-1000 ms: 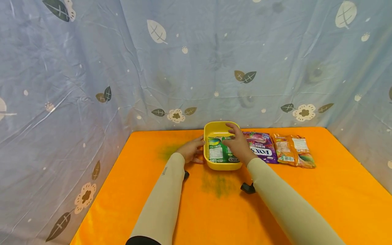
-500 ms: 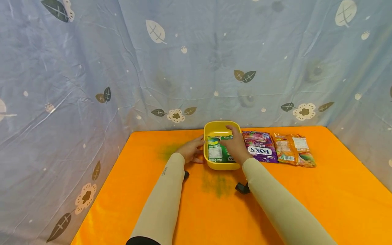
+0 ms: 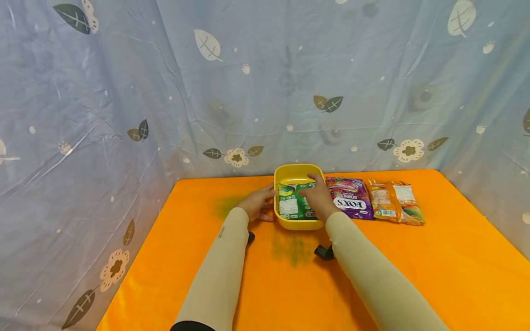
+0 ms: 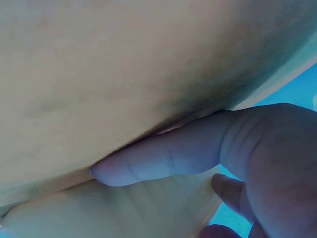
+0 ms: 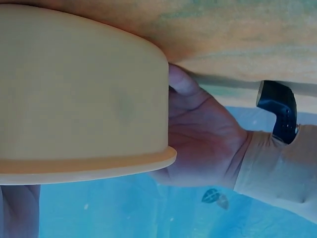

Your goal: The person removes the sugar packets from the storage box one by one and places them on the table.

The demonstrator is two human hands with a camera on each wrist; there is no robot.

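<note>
A yellow plastic tub (image 3: 299, 225) stands toward the back of the orange cloth. Inside lies a green candy packet (image 3: 288, 207). My left hand (image 3: 256, 204) rests at the tub's left wall; the left wrist view shows an extended finger (image 4: 158, 156) along a pale surface. My right hand (image 3: 322, 197) reaches over the tub's right side, its thumb and a finger spread above the packet, which it partly covers. From the right wrist view, the tub's outer wall (image 5: 84, 94) fills much of the picture, with the left palm (image 5: 208, 144) against its other end.
Right of the tub lies a purple Fox's Berries packet (image 3: 352, 202), and beside it an orange packet (image 3: 395, 202). A patterned blue curtain (image 3: 265, 82) closes off the back and sides. A black wrist device (image 3: 324, 252) projects below the right sleeve.
My right hand has shifted a little left and further over the tub, uncovering more of the purple packet. My left hand stays at the tub's left wall.
</note>
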